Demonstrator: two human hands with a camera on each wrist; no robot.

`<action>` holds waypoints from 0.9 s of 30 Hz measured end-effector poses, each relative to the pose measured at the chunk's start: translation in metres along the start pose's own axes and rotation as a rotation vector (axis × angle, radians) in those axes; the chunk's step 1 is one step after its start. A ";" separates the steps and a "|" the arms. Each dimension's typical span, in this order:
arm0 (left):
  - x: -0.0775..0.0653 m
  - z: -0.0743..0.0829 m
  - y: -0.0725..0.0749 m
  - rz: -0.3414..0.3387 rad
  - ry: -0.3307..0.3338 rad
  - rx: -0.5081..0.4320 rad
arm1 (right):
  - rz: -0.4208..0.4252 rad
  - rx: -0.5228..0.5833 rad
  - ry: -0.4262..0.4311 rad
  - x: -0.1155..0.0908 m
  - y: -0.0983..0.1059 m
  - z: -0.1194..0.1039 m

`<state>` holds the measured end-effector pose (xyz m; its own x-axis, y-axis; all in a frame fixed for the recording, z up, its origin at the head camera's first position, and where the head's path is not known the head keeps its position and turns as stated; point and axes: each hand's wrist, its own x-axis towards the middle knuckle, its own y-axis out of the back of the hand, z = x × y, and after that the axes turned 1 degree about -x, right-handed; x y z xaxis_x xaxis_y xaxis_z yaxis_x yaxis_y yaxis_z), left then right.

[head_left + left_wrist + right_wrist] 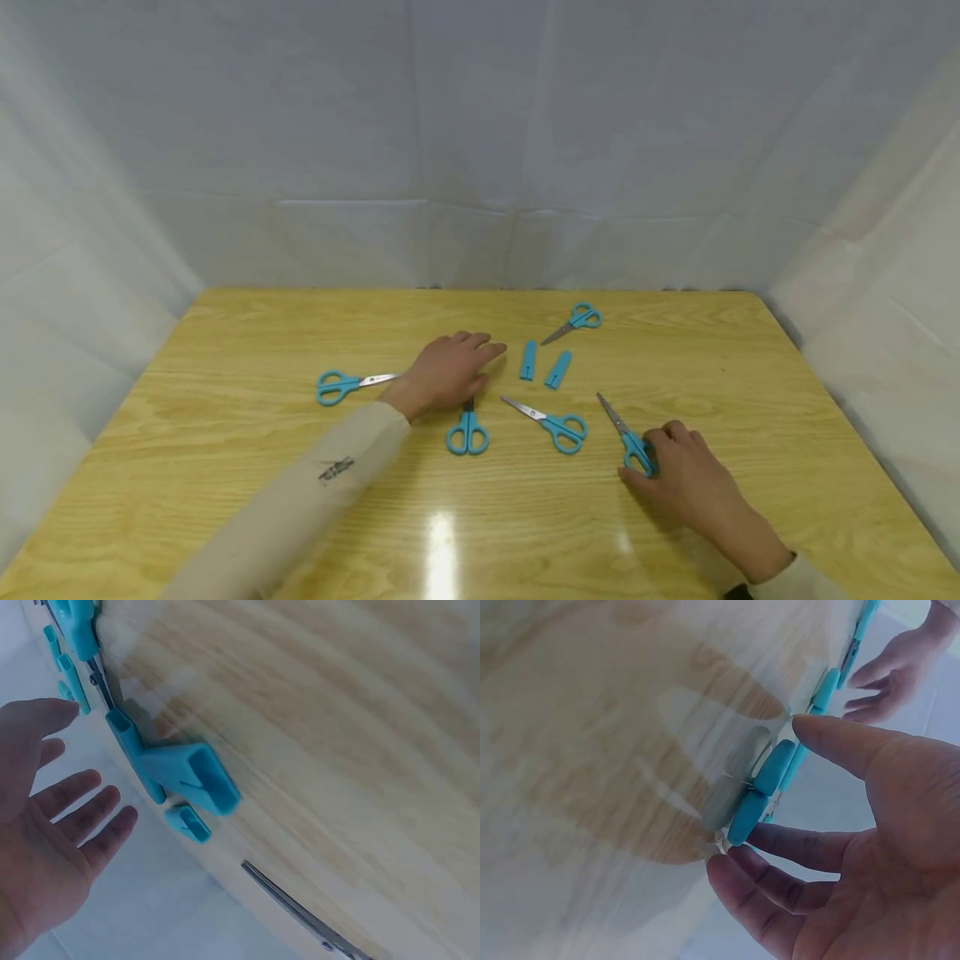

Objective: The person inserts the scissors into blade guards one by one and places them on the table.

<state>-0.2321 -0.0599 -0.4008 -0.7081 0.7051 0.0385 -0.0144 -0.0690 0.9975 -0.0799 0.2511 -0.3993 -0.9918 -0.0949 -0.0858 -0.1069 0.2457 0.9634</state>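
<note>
Fingers of my right hand (pixel 693 482) are curved and parted around the turquoise loops of the right-hand scissors (pixel 626 435), a metal-bladed pair with plastic handles on the yellow wood-grain bench (pixel 300 333). From this remote seat I see no closed grip, and I cannot tell whether a fingertip touches.

As landmark I take the central scissors (pixel 545 421), a matching pair. The right-hand scissors lie to its right. To its left, my left hand (pixel 448 367) has its fingers loosely extended, with hold of nothing. The near-left scissors (pixel 467 429) and leftmost scissors (pixel 347 383) lie left of the landmark; the far scissors (pixel 576 322) lie beyond it, past two flat turquoise plastic sheaths (pixel 528 360).

The blades of the right-hand scissors point away from that hand, which I judge keeps its fingers off the edges. The sheaths' slotted ends face my side, probably for easy access.

My left wrist view reveals open-mouthed sheaths (pixel 195 780) that my left hand covers in the head view; the right wrist view shows a slight gap by the thumb (pixel 840 742).
</note>
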 end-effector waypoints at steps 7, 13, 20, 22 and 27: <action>0.015 0.010 -0.003 -0.047 -0.030 -0.005 | -0.008 -0.016 -0.003 -0.001 0.001 -0.004; 0.026 0.024 -0.004 -0.082 -0.023 -0.003 | 0.007 -0.036 0.009 -0.003 0.002 -0.004; 0.041 0.038 -0.006 -0.091 -0.026 0.076 | -0.023 -0.034 0.005 0.000 0.005 -0.002; 0.044 0.040 -0.005 -0.099 -0.029 0.103 | -0.038 -0.034 0.001 0.001 0.007 -0.001; 0.048 0.041 -0.003 -0.129 -0.033 0.161 | -0.048 -0.036 0.006 0.002 0.009 -0.001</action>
<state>-0.2371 0.0034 -0.3997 -0.6843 0.7234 -0.0913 0.0111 0.1355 0.9907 -0.0828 0.2521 -0.3902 -0.9851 -0.1111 -0.1313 -0.1521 0.2058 0.9667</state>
